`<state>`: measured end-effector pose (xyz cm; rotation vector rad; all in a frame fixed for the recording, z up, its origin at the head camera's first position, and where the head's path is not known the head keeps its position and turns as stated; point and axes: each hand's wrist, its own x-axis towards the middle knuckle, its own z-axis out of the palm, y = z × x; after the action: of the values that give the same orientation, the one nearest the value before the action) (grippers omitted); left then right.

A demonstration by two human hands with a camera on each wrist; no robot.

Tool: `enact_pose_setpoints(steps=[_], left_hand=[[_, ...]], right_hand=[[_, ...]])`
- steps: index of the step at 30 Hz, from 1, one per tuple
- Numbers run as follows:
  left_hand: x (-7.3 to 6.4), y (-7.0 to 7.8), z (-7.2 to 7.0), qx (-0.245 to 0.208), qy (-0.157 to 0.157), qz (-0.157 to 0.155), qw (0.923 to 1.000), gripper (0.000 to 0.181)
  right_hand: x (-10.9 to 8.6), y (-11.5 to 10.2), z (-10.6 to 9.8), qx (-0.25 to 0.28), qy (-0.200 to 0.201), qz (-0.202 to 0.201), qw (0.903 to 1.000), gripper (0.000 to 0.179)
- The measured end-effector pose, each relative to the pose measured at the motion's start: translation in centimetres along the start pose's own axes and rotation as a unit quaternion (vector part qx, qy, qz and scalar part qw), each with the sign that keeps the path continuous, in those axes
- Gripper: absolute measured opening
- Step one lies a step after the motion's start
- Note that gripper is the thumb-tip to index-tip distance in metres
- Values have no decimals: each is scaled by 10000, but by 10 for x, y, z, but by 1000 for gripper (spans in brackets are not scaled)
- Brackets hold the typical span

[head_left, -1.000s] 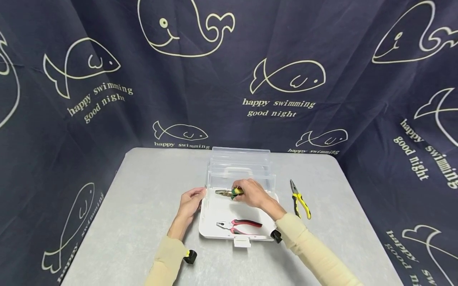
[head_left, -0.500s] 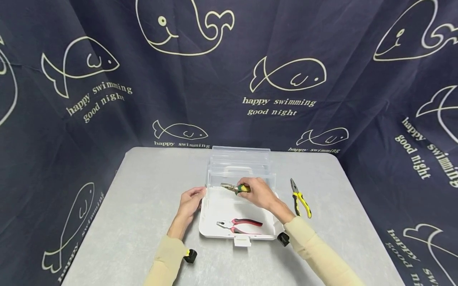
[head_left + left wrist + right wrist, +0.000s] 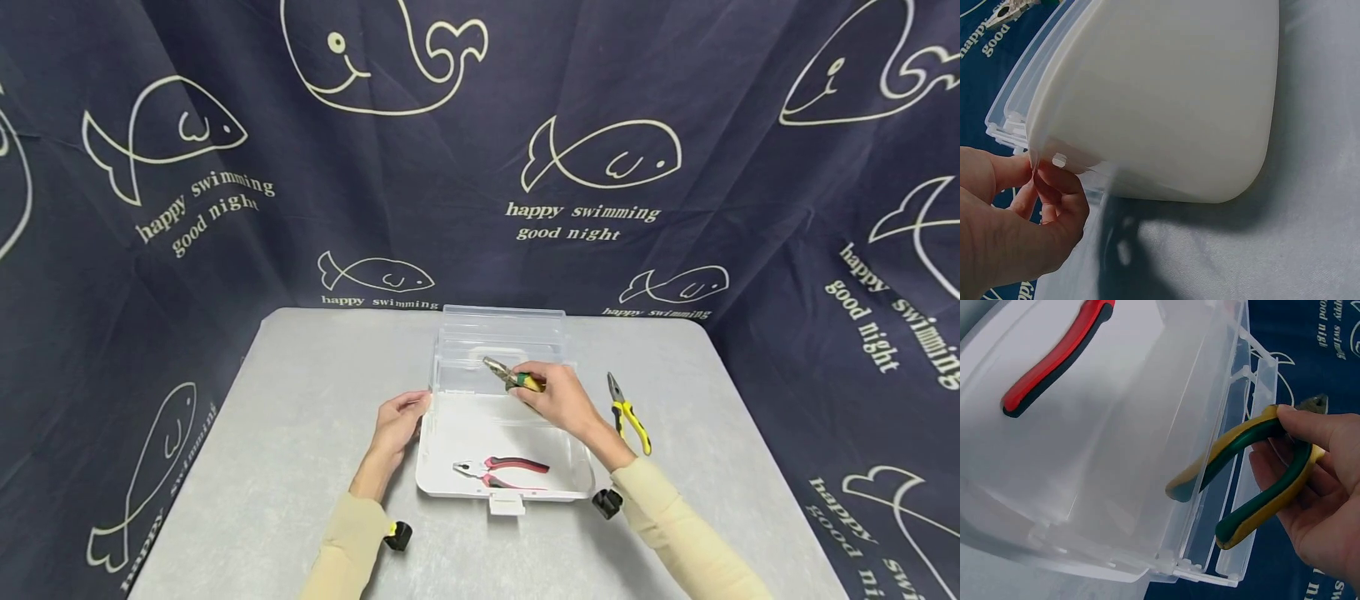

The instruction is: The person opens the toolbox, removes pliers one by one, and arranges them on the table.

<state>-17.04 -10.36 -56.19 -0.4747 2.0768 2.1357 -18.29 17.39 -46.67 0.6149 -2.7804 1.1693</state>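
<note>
My right hand holds combination pliers with green and yellow handles, raised above the back of a white plastic box. Their metal nose points to the back left; in the right wrist view the handles are spread apart. At the box's back left corner, my left hand pinches the rim between thumb and fingers. Inside the box, near its front, lie red and black pliers. Yellow and black long-nose pliers lie on the table to the right of the box.
The box's clear lid is folded back behind it, with stepped clear trays. A white latch sticks out at the front. The grey table ends at a dark blue curtain printed with fish.
My right hand has lifted the green and yellow pliers up out of the box, backward and to the right. The left hand stays on the corner; the other pliers have not moved.
</note>
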Motion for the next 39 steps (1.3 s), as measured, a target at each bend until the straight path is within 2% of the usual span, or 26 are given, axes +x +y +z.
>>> enact_pose_setpoints(steps=[11, 24, 29, 35, 39], left_hand=[[0, 0, 0, 60, 20, -92, 9999, 30], [-1, 1, 0, -1, -4, -58, 10000, 30], [-1, 1, -1, 8, -17, -35, 10000, 31], [-2, 1, -1, -105, -86, -19, 9999, 33], [-2, 2, -1, -133, -118, -28, 9998, 34]], right_hand=[[-9, 13, -11, 608, 461, 561, 9955, 30], [-17, 22, -28, 1291, 995, 1139, 9800, 37], [-20, 26, -35, 1761, 1116, 1302, 9693, 41], [-24, 32, -39, 2590, 1038, 1464, 9490, 44], [-28, 36, -42, 2915, 1103, 1621, 9363, 45]])
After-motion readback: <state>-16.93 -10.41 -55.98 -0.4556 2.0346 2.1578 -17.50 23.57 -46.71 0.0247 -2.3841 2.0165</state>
